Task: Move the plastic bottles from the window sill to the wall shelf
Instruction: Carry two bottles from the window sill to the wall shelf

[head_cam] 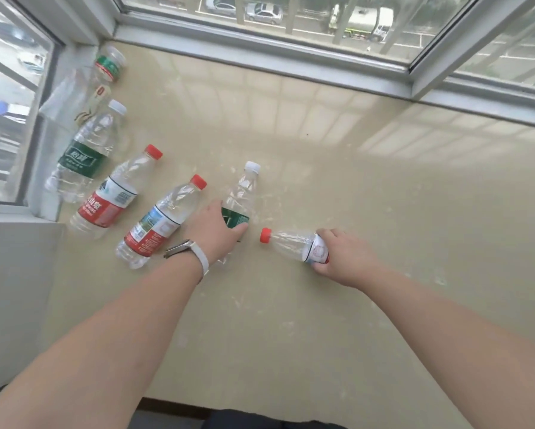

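Item: green-label bottle [243, 196], white cap, lying on the window sill [383, 196] — my left hand [215, 230] is wrapped round its middle. Just right of it: a red-capped bottle [291, 244], my right hand [342, 258] curled round its base. Left of it: a row of further bottles [154, 226], untouched. Step, as I judge it: pickup of a pair. Next — lift both and turn to the wall shelf, which is out of view.
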{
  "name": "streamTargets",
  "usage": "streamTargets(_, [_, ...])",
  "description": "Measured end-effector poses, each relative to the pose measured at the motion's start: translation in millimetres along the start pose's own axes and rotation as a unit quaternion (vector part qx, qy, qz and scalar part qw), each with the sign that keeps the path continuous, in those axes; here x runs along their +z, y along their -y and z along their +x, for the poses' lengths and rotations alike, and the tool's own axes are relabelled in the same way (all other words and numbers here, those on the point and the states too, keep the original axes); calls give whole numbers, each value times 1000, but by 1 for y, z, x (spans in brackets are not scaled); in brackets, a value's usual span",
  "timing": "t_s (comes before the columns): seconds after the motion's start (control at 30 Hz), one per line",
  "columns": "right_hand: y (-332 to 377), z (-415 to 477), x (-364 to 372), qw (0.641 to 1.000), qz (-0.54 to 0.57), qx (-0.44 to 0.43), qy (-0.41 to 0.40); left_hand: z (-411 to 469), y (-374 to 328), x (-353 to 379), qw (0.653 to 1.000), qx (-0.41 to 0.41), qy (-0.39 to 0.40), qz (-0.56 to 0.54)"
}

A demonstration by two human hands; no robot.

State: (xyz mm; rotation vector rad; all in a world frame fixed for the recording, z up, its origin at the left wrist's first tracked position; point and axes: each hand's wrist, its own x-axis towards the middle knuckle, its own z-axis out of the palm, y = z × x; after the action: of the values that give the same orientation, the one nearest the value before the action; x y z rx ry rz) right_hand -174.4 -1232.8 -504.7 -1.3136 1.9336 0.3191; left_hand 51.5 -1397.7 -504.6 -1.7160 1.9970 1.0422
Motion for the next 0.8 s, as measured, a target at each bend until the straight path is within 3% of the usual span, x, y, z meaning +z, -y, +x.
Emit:
streamTargets(0.37, [7,-16,-10,978,186,92,33,-25,-13,-7,987,-55,12,-150])
streamTargets(0.57, [12,-58,-36,936,343,81,17,-69,-26,-33,978,-26,-23,-203])
streamTargets(0.8, [21,-121,-74,905,418,65,-43,-135,-53,-67,968,33,-48,-243])
